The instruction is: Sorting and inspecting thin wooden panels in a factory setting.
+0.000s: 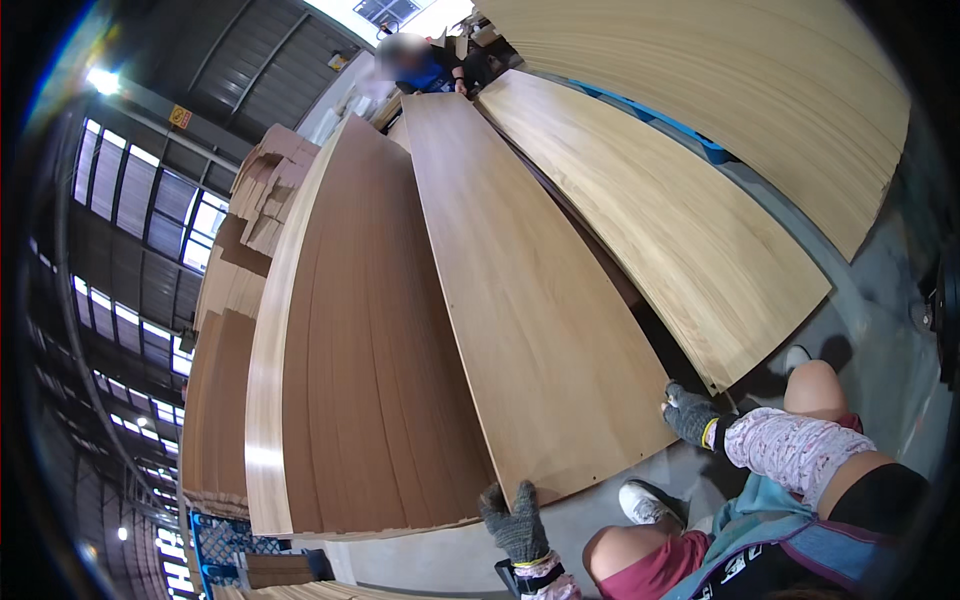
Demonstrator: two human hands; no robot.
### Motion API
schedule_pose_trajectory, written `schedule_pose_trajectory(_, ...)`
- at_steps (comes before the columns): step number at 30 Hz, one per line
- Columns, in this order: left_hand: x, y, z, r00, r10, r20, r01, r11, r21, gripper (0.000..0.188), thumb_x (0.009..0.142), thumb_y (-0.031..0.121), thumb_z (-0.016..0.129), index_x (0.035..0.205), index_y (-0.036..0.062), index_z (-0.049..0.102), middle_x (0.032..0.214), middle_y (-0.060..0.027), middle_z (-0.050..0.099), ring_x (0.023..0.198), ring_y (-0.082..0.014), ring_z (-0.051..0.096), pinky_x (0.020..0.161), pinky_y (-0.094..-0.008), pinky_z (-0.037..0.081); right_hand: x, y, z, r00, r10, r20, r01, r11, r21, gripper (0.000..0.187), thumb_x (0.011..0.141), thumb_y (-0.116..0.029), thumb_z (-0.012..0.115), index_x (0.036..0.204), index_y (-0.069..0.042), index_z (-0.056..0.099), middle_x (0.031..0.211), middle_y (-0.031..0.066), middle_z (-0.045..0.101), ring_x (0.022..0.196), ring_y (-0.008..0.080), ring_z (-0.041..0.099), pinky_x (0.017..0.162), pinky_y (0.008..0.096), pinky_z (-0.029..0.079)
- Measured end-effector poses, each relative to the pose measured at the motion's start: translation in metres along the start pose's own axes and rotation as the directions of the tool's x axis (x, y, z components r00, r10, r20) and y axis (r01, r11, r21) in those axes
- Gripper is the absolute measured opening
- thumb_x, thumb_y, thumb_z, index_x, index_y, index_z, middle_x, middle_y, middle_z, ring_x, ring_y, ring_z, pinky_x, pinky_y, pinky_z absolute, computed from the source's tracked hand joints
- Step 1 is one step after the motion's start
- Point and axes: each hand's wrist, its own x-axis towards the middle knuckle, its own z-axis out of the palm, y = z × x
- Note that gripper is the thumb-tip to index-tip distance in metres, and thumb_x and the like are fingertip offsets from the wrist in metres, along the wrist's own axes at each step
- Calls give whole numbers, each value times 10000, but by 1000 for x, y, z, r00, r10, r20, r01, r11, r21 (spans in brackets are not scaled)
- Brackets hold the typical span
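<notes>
Pinching one long wood-grained panel (540, 300) at its near end, the two gloved hands show in the head view. The left grip (515, 522) closes about the near left corner, thumb over the face; the right grip (690, 413) pinches the right edge just short of the other corner, its underside hidden. The panel stretches away from both, and at its far end a co-worker (425, 72) bends with a hand close to the edge. The step in hand looks like a shared lift or shift of this panel; the next move probably calls for both ends to go together, level, without scraping the neighbours. Whether anything bears the panel from below, I cannot tell.

Its surface is smooth and pale, with small dark holes along the end between the grips. Left of the left grip stands a stack of brown-edged boards (370, 350); beyond the right grip lies a paler panel (660, 200), then a tall pile of sheets (760, 80) near a blue pallet (650, 115). Grey floor (385, 560) shows below the left grip. Far off to the left, past cardboard stacks (225, 345), the hall has bright windows (115, 143) and a glaring lamp (103, 80).
</notes>
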Motion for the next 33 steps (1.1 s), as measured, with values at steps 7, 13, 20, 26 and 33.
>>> schedule_pose_trajectory(7,-34,59,53,989,138,47,-117,943,-310,548,741,-14,725,1201,32,431,1184,-123,503,1056,-213,519,912,-348,457,2,-4,-9,992,27,-127,-22,999,46,451,908,-310,504,1252,-17,498,1124,258,594,1051,397,570,881,436,459)
schedule_pose_trajectory(13,-50,119,103,790,561,247,-596,797,95,758,739,45,700,1369,-41,287,1419,-254,332,1312,-370,360,1070,-408,323,38,59,24,979,-110,-173,150,961,234,331,926,-301,441,1096,-48,570,1024,242,616,977,437,568,811,470,464)
schedule_pose_trajectory(20,-101,169,157,846,364,390,-332,931,-149,779,729,-18,676,1407,-3,293,1402,-211,385,1268,-323,422,1044,-380,352,51,94,-3,927,-316,204,376,766,-522,304,905,-236,458,1126,-58,566,1051,195,623,961,378,599,824,460,481)
schedule_pose_trajectory(26,-122,173,208,664,583,468,-569,800,-188,810,734,77,737,1408,5,294,1392,-236,397,1281,-335,421,1019,-348,384,-11,44,-119,863,-494,-110,499,866,29,391,881,-229,511,1219,-31,500,1143,189,588,1037,347,569,860,440,467)
schedule_pose_trajectory(33,-175,150,302,477,557,680,-604,770,-206,769,768,35,623,1438,50,248,1449,-248,294,1294,-372,383,957,-372,440,-53,28,-292,760,-635,-141,503,711,-492,948,652,-387,768,1392,5,326,1262,244,504,1117,400,513,980,428,389)
